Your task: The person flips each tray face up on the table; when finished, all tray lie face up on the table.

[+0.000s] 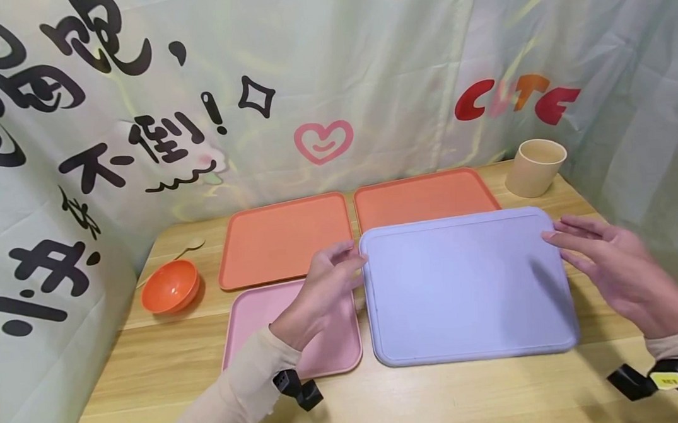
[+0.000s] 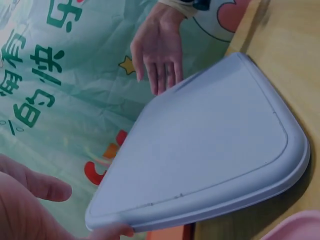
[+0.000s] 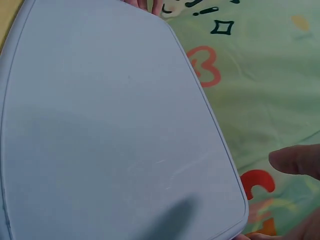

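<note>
A lavender tray [image 1: 467,288] lies with its underside facing up, at the right-centre of the wooden table; in the left wrist view its far side is tilted up off the table. At its left edge is my left hand [image 1: 327,294], fingertips touching the rim and thumb [image 2: 52,187] held apart from it. My right hand [image 1: 619,262] is at the far right corner, its fingers fairly straight against the edge. The right thumb [image 3: 295,159] stays clear of the tray in the right wrist view. Parts of the fingers are hidden behind the rim.
Two orange trays [image 1: 289,239] lie at the back, the right one partly covered. A pink tray [image 1: 252,316] sits front left. On the far left are an orange bowl [image 1: 170,286] and a spoon [image 1: 189,246]. A beige cup [image 1: 536,168] stands back right, before printed curtains [image 1: 389,64].
</note>
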Tool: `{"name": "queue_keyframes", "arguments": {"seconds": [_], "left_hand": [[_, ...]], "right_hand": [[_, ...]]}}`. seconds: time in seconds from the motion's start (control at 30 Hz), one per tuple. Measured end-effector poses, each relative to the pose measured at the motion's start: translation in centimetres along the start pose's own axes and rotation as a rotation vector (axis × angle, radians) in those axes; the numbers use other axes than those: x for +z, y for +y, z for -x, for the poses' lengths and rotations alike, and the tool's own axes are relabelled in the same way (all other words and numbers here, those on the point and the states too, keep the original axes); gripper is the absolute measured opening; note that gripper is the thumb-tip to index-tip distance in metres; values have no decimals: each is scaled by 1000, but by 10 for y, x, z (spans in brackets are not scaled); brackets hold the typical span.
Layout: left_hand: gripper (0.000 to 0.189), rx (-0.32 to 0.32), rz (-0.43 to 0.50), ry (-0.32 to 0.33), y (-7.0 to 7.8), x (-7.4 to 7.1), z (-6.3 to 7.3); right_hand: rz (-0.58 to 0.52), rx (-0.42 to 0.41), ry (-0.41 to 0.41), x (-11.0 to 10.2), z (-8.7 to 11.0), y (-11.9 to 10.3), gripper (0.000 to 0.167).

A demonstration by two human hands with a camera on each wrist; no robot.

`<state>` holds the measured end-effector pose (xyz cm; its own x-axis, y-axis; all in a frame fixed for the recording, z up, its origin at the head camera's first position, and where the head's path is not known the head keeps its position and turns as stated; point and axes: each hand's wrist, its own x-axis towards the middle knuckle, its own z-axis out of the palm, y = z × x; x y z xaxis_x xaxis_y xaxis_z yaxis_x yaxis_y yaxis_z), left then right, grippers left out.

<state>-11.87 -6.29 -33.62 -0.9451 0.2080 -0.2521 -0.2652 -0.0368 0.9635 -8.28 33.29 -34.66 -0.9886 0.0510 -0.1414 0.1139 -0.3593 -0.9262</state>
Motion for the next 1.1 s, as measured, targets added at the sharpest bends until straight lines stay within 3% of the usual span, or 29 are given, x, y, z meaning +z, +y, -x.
{"name": "queue_keyframes", "arguments": {"seconds": [0.27, 0.57, 0.73, 0.83, 0.9, 1.03, 1.1], "left_hand": [[57, 126, -161, 16, 10, -1, 4], [41, 181, -144, 6, 19, -3, 10], [34, 176, -110, 5, 24, -5, 15], [27, 176, -110, -1, 26, -6, 18], [24, 184, -122, -13, 27, -6, 21], [17, 237, -163, -59, 29, -8, 27], [14, 282, -203, -86, 29, -9, 31]], "right_hand": [[-131, -70, -2, 3, 9, -12, 30], [-170, -127, -25, 8, 20, -20, 36], [-283, -185, -98, 5, 24, -22, 40], [-314, -219, -141, 2, 25, -22, 40], [-271, -241, -142, -4, 24, -22, 39], [-223, -277, -209, -23, 21, -21, 40], [-244, -254, -235, -34, 21, -21, 41]]}}
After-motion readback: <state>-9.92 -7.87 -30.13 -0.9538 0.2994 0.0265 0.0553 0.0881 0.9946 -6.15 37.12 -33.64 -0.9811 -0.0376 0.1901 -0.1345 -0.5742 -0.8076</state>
